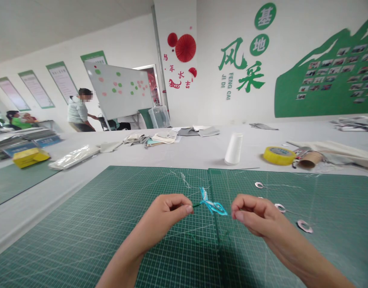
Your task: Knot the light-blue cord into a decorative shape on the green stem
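Between thumb and forefinger, my left hand (pixel 176 210) pinches a thin dark green stem. At the stem's right end is a small blue and white ornament (pixel 213 205) with looped, petal-like parts, held above the green cutting mat (pixel 136 200). My right hand (pixel 251 214) is just right of the ornament, its thumb and fingertips pressed together; whatever they hold, if anything, is too small to make out. Loose green thread (pixel 199 239) lies on the mat below the hands. White thread (pixel 184 180) lies behind them.
Pale rings with thread (pixel 305 226) lie on the right mat. Behind the mats are a white thread cone (pixel 233 149), yellow tape (pixel 279 155), a cardboard tube (pixel 310 159) and cloth pieces (pixel 166 137). A yellow box (pixel 31 157) sits left. A person (pixel 80 110) stands beyond the table.
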`<control>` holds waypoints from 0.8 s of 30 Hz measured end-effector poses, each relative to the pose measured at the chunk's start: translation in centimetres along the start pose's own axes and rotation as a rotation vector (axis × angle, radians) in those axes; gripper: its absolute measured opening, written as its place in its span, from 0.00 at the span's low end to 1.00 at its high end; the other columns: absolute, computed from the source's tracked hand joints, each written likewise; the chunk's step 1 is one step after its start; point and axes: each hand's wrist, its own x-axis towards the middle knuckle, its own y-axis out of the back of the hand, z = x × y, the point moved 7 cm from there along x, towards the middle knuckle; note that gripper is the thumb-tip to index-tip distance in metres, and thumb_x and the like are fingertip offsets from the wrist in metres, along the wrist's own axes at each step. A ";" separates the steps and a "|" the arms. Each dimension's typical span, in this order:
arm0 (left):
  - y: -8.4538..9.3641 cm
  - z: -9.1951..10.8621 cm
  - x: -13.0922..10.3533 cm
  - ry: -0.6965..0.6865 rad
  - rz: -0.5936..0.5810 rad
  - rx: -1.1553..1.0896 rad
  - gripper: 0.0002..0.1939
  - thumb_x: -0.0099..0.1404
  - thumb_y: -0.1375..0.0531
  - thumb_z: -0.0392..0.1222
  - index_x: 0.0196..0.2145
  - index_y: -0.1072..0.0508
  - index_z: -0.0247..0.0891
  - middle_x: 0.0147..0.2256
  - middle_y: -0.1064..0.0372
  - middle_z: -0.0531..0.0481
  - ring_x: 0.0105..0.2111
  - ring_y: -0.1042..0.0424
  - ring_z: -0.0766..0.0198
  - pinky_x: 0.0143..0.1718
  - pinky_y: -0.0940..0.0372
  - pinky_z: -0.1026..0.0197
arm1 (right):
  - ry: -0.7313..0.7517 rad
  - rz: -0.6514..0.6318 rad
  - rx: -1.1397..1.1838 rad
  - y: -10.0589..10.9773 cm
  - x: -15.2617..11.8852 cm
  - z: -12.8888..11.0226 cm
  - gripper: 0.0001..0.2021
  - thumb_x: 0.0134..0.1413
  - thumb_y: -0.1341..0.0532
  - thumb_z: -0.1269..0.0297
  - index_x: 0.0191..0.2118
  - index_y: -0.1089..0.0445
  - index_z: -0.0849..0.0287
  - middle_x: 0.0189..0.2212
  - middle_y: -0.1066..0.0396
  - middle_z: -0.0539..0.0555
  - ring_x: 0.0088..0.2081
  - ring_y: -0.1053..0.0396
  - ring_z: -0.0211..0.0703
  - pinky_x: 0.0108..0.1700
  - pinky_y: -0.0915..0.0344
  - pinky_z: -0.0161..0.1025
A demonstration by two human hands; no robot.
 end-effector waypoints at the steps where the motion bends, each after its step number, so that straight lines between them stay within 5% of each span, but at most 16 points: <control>1: 0.0 0.0 0.0 0.001 -0.006 0.004 0.12 0.64 0.43 0.45 0.26 0.32 0.36 0.24 0.44 0.56 0.26 0.46 0.69 0.29 0.49 0.65 | -0.002 -0.014 0.002 -0.1 0.0 -0.1 0.11 0.51 0.38 0.58 0.24 0.33 0.58 0.18 0.49 0.43 0.21 0.58 0.34 0.22 0.60 0.35; 9: -0.7 0.0 0.0 -0.002 -0.064 0.031 0.12 0.65 0.43 0.45 0.27 0.31 0.36 0.24 0.45 0.57 0.25 0.47 0.69 0.27 0.50 0.65 | 0.036 0.105 -0.071 0.5 0.3 0.3 0.13 0.55 0.40 0.54 0.26 0.32 0.57 0.18 0.51 0.43 0.21 0.58 0.34 0.22 0.59 0.35; 24: -1.0 0.3 -0.1 0.013 -0.095 0.035 0.10 0.63 0.43 0.42 0.26 0.30 0.35 0.24 0.42 0.56 0.26 0.45 0.69 0.28 0.49 0.65 | 0.086 0.074 -0.221 0.0 0.5 0.6 0.13 0.55 0.41 0.53 0.28 0.28 0.56 0.21 0.40 0.47 0.24 0.46 0.38 0.27 0.50 0.36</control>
